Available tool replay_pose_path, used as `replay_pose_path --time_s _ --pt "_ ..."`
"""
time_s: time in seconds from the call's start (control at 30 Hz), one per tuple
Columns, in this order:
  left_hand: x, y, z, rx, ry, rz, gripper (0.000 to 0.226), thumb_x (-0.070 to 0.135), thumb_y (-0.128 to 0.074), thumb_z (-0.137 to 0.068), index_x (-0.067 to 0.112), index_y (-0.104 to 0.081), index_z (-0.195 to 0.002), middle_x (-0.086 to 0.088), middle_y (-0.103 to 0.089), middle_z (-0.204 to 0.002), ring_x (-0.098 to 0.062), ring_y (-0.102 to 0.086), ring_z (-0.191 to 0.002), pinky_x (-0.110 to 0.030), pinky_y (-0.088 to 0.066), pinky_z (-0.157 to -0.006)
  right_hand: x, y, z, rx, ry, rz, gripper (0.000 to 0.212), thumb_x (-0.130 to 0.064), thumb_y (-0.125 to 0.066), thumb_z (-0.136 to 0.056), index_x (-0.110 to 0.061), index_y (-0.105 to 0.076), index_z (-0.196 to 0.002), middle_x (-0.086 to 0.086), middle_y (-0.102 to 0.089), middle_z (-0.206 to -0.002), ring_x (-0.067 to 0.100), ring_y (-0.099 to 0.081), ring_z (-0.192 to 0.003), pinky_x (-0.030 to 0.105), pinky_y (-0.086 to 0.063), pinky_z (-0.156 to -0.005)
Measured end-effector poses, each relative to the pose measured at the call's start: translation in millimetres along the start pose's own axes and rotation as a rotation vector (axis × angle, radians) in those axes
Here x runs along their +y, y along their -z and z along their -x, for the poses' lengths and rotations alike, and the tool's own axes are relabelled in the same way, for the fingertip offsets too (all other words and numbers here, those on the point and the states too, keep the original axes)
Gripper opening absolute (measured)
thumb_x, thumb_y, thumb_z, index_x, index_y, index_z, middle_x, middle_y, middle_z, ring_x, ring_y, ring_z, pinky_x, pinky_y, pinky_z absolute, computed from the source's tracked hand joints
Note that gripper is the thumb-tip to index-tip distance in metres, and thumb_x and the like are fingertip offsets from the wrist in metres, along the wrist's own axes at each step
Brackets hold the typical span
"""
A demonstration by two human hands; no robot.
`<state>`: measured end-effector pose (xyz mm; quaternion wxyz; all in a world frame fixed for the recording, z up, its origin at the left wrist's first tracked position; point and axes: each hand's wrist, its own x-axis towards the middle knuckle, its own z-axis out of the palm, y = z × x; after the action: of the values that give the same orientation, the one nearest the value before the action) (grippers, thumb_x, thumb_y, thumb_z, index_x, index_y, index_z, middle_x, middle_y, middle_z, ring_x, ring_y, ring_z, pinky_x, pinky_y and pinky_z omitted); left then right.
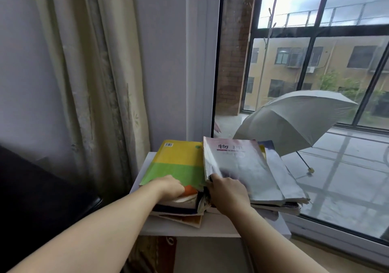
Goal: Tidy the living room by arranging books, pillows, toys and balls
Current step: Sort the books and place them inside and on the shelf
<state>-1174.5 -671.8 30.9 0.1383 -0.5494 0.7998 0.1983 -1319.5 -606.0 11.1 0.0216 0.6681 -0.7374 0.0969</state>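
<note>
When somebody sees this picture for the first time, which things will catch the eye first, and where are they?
Two stacks of books lie side by side on a white table by the window: the left hand rests on the yellow and green book, and the right hand grips the near corner of the grey book. Outside, an open grey umbrella lies on the floor.

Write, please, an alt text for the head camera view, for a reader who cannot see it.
Two bare hands handle books stacked on a white ledge by a window: the left hand rests on a yellow-and-green book, the right hand grips a grey book by its corner. Beyond the glass lies an open umbrella.
</note>
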Motion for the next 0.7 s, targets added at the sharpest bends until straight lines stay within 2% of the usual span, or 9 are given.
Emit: replay_pose_path --time_s 0.13,0.23,0.3,0.4,0.5,0.57,0.63,0.7 --pt "-6.1 -0.5 -7.1 0.059 0.027 -0.040 0.043 0.024 -0.028 -0.096 0.022 -0.055 -0.129 -0.004 -0.050 -0.135 -0.027 -0.049 -0.116 -0.035 -0.041 -0.099 1.8 1.5 -4.4 -0.041 -0.004 -0.013 0.031 -0.030 -0.034 -0.100 -0.015 -0.048 -0.123 0.013 -0.063 -0.117 0.034 -0.058 -0.106 0.035 -0.044 -0.078" --pt "-6.9 -3.3 -8.3 0.109 0.028 -0.048 0.042 0.018 -0.032 -0.095 0.026 -0.056 -0.128 0.000 -0.050 -0.135 -0.026 -0.050 -0.118 -0.031 -0.042 -0.095 -0.2 0.1 -8.0 -0.070 0.036 0.046 0.037 -0.039 -0.032 -0.100 -0.017 -0.051 -0.123 0.011 -0.062 -0.117 0.032 -0.058 -0.107 0.033 -0.043 -0.076" --pt "-6.1 -5.3 -6.4 0.132 0.045 -0.039 0.045 0.013 -0.031 -0.095 0.032 -0.053 -0.130 -0.001 -0.044 -0.139 -0.029 -0.042 -0.125 -0.036 -0.036 -0.100 -3.8 -0.9 -11.0 -0.102 0.057 0.071 0.043 -0.046 -0.032 -0.099 -0.017 -0.053 -0.123 0.010 -0.063 -0.117 0.030 -0.057 -0.109 0.033 -0.043 -0.077" --pt "-9.1 -5.2 -5.1 0.204 0.097 -0.018 0.047 0.015 -0.030 -0.097 0.043 -0.050 -0.130 -0.003 -0.034 -0.143 -0.034 -0.022 -0.134 -0.044 -0.020 -0.110 -4.3 -0.1 -17.9 -0.120 0.054 0.058 0.051 -0.057 -0.036 -0.094 -0.019 -0.060 -0.118 0.007 -0.064 -0.115 0.026 -0.054 -0.112 0.033 -0.045 -0.082" --pt "-22.4 -8.7 -14.6 0.319 0.167 0.124 0.037 0.018 -0.037 -0.096 0.041 -0.056 -0.118 0.000 -0.032 -0.143 -0.030 -0.023 -0.132 -0.042 -0.022 -0.109 -4.7 -1.4 -20.2 -0.104 0.044 0.020 0.048 -0.062 -0.044 -0.088 -0.026 -0.064 -0.114 -0.001 -0.060 -0.119 0.020 -0.049 -0.116 0.030 -0.044 -0.083" --pt "-32.5 -13.7 -24.3 0.341 0.286 0.209 0.037 0.021 -0.035 -0.095 0.033 -0.046 -0.128 -0.005 -0.024 -0.148 -0.032 -0.020 -0.135 -0.042 -0.022 -0.109 -7.1 -4.6 -19.4 -0.107 0.050 0.032 0.049 -0.060 -0.051 -0.085 -0.026 -0.060 -0.119 -0.001 -0.050 -0.128 0.020 -0.041 -0.121 0.030 -0.043 -0.086" --pt "-41.8 -18.1 -33.9 0.292 0.386 0.308 0.047 0.030 -0.038 -0.096 0.026 -0.028 -0.141 -0.011 -0.014 -0.151 -0.034 -0.019 -0.137 -0.043 -0.023 -0.111 -8.8 -4.4 -20.1 -0.114 0.040 0.039 0.053 -0.059 -0.055 -0.083 -0.027 -0.054 -0.125 0.000 -0.042 -0.134 0.023 -0.037 -0.125 0.032 -0.042 -0.091" --pt "-48.4 -17.5 -40.6 0.287 0.424 0.414 0.059 0.041 -0.047 -0.092 0.021 -0.026 -0.144 -0.013 -0.022 -0.149 -0.034 -0.028 -0.134 -0.042 -0.029 -0.111 -7.5 -1.2 -22.9 -0.128 0.036 0.045 0.057 -0.062 -0.055 -0.080 -0.030 -0.051 -0.127 -0.001 -0.041 -0.138 0.023 -0.039 -0.126 0.032 -0.041 -0.093"
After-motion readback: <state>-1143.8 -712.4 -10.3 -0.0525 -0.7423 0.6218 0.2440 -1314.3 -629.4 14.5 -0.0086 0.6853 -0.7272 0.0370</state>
